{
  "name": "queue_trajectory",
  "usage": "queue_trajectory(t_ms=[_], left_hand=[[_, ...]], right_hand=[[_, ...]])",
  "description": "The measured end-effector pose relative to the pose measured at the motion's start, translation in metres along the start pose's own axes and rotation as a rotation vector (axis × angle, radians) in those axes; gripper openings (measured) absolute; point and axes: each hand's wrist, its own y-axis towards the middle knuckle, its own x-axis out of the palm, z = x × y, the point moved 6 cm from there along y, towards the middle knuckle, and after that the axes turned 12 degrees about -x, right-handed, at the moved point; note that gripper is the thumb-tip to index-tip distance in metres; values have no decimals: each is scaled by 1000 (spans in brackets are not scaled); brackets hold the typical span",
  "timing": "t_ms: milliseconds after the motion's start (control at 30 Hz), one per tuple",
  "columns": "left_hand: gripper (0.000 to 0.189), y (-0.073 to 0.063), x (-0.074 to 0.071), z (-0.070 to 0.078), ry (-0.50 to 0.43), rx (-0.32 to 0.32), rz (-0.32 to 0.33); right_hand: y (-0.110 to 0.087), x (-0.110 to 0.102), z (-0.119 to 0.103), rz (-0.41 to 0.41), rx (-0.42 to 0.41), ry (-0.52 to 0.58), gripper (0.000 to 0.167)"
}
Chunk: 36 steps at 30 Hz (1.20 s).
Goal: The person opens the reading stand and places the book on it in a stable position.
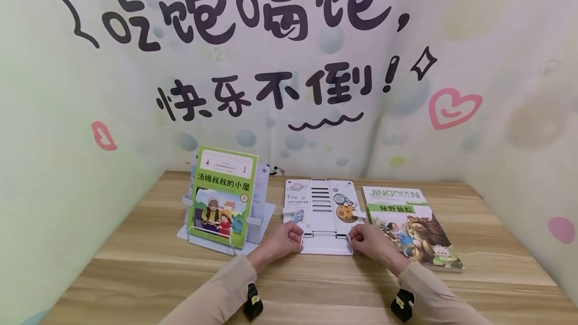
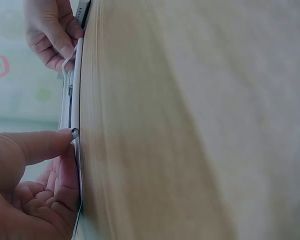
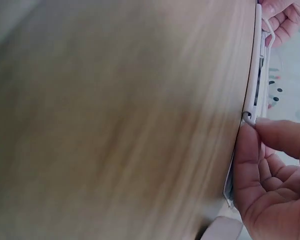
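Two arms in light sleeves are stretched in from the bottom edge. The left hand and right hand are held below the middle, thumbs and first fingers pinched, other fingers bent in.

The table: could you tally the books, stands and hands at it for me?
Books: 2 (green book, lion book)
Stands: 2 (propped stand, flat stand)
Hands: 2 (left hand, right hand)
Total: 6
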Motion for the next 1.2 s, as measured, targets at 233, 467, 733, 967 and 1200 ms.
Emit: queue_trajectory(t_ms=[233,467,733,967,1200], left_hand=[[23,0,1,0,36,-4,6],[17,-2,2,0,83,46,7],[15,-3,1,2,115,108,-2],[15,-4,1,6,173,141,-10],[17,-5,3,6,217,144,-3]], right_hand=[[-3,0,1,-53,-100,100,9],[-5,0,1,-77,-125,90,13],[-3,-1,-4,-100,-154,42,15],[-3,-2,-7,-107,-160,5,16],[-4,-2,-9,-111,-183,-33,18]])
